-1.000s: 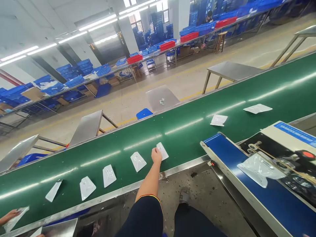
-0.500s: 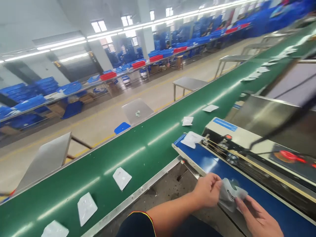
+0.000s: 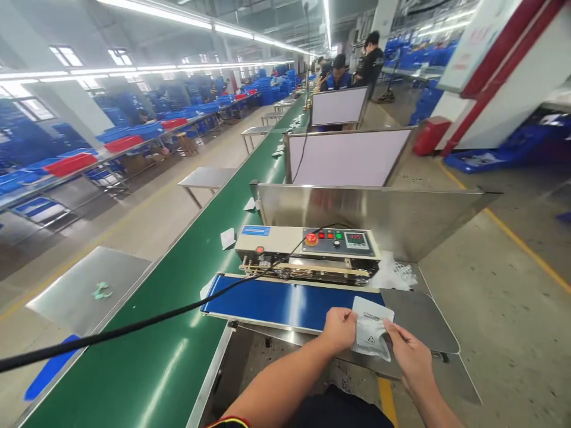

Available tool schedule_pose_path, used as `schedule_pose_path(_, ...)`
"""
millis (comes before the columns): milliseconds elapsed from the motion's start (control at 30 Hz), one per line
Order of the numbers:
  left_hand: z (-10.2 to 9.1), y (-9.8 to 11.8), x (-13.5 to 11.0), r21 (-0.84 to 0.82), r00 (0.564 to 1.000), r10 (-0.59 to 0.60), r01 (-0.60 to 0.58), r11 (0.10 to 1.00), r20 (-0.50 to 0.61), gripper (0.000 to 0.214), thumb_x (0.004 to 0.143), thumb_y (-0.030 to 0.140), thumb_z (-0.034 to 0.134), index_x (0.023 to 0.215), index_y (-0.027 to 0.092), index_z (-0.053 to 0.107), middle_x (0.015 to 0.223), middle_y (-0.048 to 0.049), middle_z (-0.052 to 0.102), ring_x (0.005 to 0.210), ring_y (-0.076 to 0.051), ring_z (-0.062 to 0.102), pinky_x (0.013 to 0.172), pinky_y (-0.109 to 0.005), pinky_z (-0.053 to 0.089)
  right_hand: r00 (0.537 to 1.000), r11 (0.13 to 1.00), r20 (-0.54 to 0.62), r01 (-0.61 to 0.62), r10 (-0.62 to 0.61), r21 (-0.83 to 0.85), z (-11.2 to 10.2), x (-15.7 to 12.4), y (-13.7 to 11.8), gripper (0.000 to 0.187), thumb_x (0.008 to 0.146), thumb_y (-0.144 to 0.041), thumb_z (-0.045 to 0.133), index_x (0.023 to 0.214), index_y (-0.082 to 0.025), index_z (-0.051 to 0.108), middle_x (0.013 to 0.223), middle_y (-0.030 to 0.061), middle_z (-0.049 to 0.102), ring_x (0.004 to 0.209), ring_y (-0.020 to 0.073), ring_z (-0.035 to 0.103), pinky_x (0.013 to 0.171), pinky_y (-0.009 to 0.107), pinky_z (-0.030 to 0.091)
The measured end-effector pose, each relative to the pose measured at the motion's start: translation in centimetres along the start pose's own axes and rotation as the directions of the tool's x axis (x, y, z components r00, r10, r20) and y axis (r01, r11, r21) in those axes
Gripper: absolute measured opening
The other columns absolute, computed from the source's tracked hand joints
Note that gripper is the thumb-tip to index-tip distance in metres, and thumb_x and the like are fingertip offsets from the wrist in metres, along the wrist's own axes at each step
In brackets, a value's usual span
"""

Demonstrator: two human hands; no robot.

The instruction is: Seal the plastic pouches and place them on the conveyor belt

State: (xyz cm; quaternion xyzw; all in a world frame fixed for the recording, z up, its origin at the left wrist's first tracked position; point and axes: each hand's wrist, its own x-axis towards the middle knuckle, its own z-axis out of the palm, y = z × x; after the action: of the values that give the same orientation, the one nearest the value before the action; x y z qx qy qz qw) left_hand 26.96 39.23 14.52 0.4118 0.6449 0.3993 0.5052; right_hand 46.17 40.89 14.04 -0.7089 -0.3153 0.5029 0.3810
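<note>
Right in the middle of the action, a white foil pouch (image 3: 371,328) with a dark printed label and a recycling triangle, pinched upright between both hands, out in front of the band sealer (image 3: 307,252) and over the right end of its blue feed bed (image 3: 285,303)! The left hand (image 3: 339,330) has its fingers (image 3: 345,318) clamped on the pouch's left edge, and the right hand (image 3: 413,364) pinches the right edge, thumb and fingers (image 3: 392,336) closed on the foil. Can't tell from here whether the pouch touches that blue bed. Just right of the band sealer, a loose heap of clear plastic bags (image 3: 392,274) sits against a dark steel plate (image 3: 422,318), and a stainless steel panel (image 3: 379,220) rises straight behind the machine, with its red button and lit temperature display facing us. Left of the band sealer runs the green conveyor belt (image 3: 147,368), carrying a white sachet (image 3: 227,238) close by, while a black cable (image 3: 134,325) swings across the view from the machine toward the left edge. Further left of the belt stands a steel counter (image 3: 84,291) with a small green item (image 3: 102,290) on it, and far beyond the band sealer, up the line, co-workers (image 3: 339,74) stand among blue crates (image 3: 414,56)
</note>
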Motion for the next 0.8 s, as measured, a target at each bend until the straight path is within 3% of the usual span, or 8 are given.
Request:
schedule_pose_path(133, 4.9, 1.6, 4.4, -0.101, 0.987, -0.161, 0.157, 0.982, -0.027, 0.060, 0.087, 0.060, 0.077, 0.049, 0.023, 0.048, 0.053, 0.0047, 0.031, 0.063, -0.015, 0.031, 0.061, -0.029, 0.031, 0.996, 0.989, -0.069, -0.047, 0.057, 0.141, -1.6, 4.1, -1.7, 0.064, 0.050, -0.063, 0.095, 0.091, -0.015, 0.084, 0.082, 0.0119, 0.080, 0.076, 0.0294, 0.075, 0.055, 0.028, 0.060)
schedule_pose_path(200, 6.5, 2.0, 6.2, -0.159, 0.971, -0.229, 0.217, 0.963, -0.061, 0.059, 0.083, 0.058, 0.082, 0.048, 0.023, 0.050, 0.052, 0.0047, 0.032, 0.061, -0.015, 0.034, 0.060, -0.029, 0.034, 0.997, 0.984, -0.016, -0.069, 0.072, 0.165, -2.3, 6.1, -2.9, 0.056, 0.051, -0.055, 0.098, 0.089, -0.016, 0.083, 0.080, 0.0105, 0.079, 0.071, 0.0269, 0.073, 0.053, 0.027, 0.060)
schedule_pose_path(300, 7.5, 1.9, 7.9, -0.244, 0.948, -0.307, 0.279, 0.929, -0.086, 0.052, 0.080, 0.055, 0.087, 0.051, 0.022, 0.058, 0.053, 0.0042, 0.041, 0.059, -0.015, 0.041, 0.060, -0.029, 0.041, 0.988, 0.976, 0.113, -0.124, 0.105, 0.180, -3.1, 8.3, -4.3, 0.042, 0.057, -0.040, 0.100, 0.089, -0.018, 0.084, 0.089, 0.0108, 0.082, 0.077, 0.0270, 0.076, 0.062, 0.029, 0.066)
schedule_pose_path(400, 7.6, 1.0, 8.6, -0.326, 0.941, -0.332, 0.294, 0.898, -0.065, 0.051, 0.075, 0.059, 0.092, 0.055, 0.021, 0.064, 0.055, 0.0033, 0.049, 0.059, -0.016, 0.049, 0.063, -0.032, 0.050, 0.974, 0.973, 0.177, -0.170, 0.142, 0.154, -3.4, 9.4, -5.2, 0.033, 0.063, -0.030, 0.100, 0.091, -0.018, 0.086, 0.098, 0.0120, 0.084, 0.085, 0.0282, 0.079, 0.067, 0.029, 0.069)
schedule_pose_path(567, 7.0, -0.6, 9.1, -0.405, 0.942, -0.321, 0.255, 0.878, -0.103, 0.053, 0.070, 0.066, 0.095, 0.061, 0.020, 0.069, 0.056, 0.0019, 0.055, 0.062, -0.019, 0.056, 0.065, -0.034, 0.055, 0.961, 0.975, 0.216, -0.196, 0.170, 0.106, -2.0, 10.3, -6.0, 0.033, 0.064, -0.026, 0.100, 0.091, -0.015, 0.085, 0.092, 0.0127, 0.082, 0.078, 0.0255, 0.077, 0.065, 0.025, 0.067)
schedule_pose_path(700, 4.9, -1.2, 8.9, -0.413, 0.937, -0.314, 0.230, 0.881, -0.150, 0.052, 0.074, 0.066, 0.093, 0.065, 0.020, 0.072, 0.058, 0.0004, 0.059, 0.066, -0.020, 0.060, 0.067, -0.034, 0.055, 0.948, 0.977, 0.270, -0.196, 0.167, 0.084, 0.7, 10.2, -6.2, 0.028, 0.067, -0.024, 0.098, 0.089, -0.014, 0.084, 0.091, 0.0115, 0.082, 0.078, 0.0242, 0.077, 0.068, 0.024, 0.068)
schedule_pose_path(800, 2.5, -1.5, 8.0, -0.365, 0.938, -0.276, 0.187, 0.912, -0.209, 0.054, 0.079, 0.067, 0.089, 0.060, 0.020, 0.068, 0.056, 0.0015, 0.054, 0.066, -0.019, 0.057, 0.068, -0.033, 0.053, 0.933, 0.979, 0.322, -0.193, 0.161, 0.067, 2.9, 9.4, -6.3, 0.027, 0.070, -0.023, 0.097, 0.092, -0.013, 0.085, 0.093, 0.0125, 0.083, 0.085, 0.0268, 0.081, 0.074, 0.025, 0.070)
